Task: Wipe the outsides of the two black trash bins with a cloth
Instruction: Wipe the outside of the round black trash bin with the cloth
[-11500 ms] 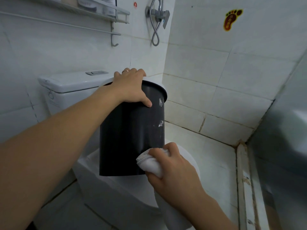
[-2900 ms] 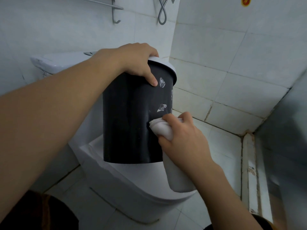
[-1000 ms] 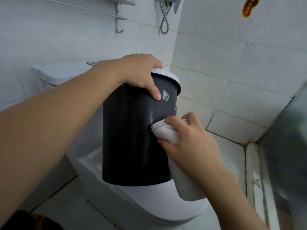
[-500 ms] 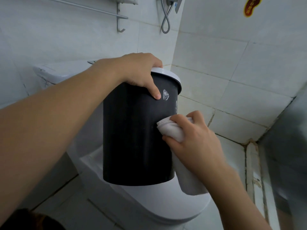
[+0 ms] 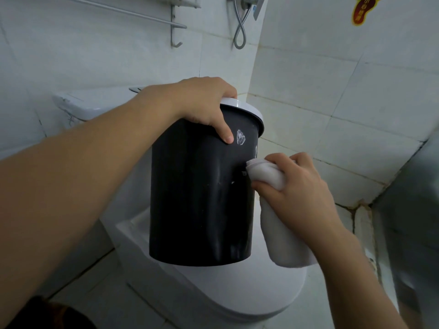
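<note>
- Left hand (image 5: pixel 204 108) gripped the white rim of the black bin (image 5: pixel 202 198), thumb down the outer wall; fingers hidden over the far edge.
- Right hand (image 5: pixel 297 193) clutched a bunched white cloth (image 5: pixel 266 174), pressed to the bin's right side; the cloth's tail hung under the palm.
- Bin's base stood over the closed toilet lid (image 5: pixel 237 288); contact hard to tell.
- Small white marks by the left thumb, unreadable.
- Beyond the hands: cistern (image 5: pixel 95 103), largely blocked by the forearm; towel rail (image 5: pixel 142 15) and shower hose (image 5: pixel 240 32), cut off above.
- Foot-shaped sticker (image 5: pixel 361 8), characters illegible.

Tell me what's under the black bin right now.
The black bin is over the closed white toilet lid, steadied by the left hand on its rim. Whether its base touches the lid is hidden.
</note>
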